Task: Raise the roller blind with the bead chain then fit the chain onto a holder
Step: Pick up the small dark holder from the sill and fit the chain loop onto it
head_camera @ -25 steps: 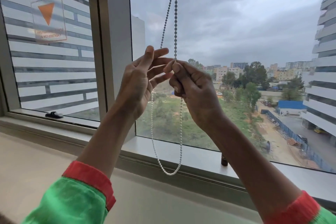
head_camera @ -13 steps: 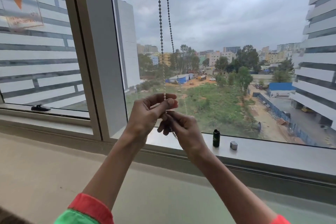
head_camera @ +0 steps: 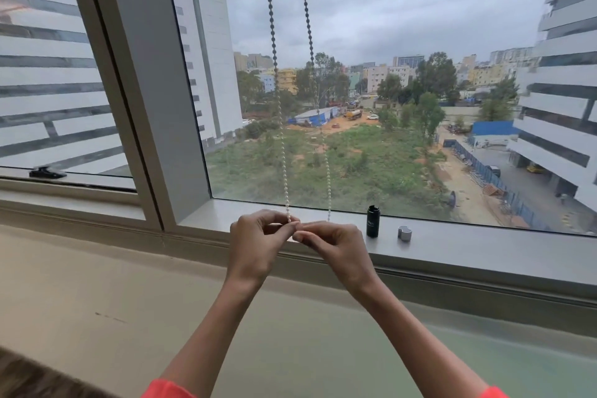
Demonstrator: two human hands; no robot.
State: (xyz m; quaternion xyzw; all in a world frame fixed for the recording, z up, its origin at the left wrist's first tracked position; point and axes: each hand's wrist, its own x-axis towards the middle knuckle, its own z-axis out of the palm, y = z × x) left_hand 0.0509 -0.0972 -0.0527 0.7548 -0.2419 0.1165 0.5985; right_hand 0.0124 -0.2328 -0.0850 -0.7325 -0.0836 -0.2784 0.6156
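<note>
Both hands are pinching the bead chain (head_camera: 281,152) low by the sill: left hand (head_camera: 256,244) nipping one strand, right hand (head_camera: 336,245) closing on the other, fingertips meeting. Two beaded strands are hanging straight down the glass. Sill ledge (head_camera: 484,245) is lying open rightward past a black cylinder (head_camera: 373,221) and small grey cap (head_camera: 404,233); the cylinder's inside isn't showing.

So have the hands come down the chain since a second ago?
Yes. Both the left hand and right hand moved down the chain, from well above the sill to level with it.
</note>
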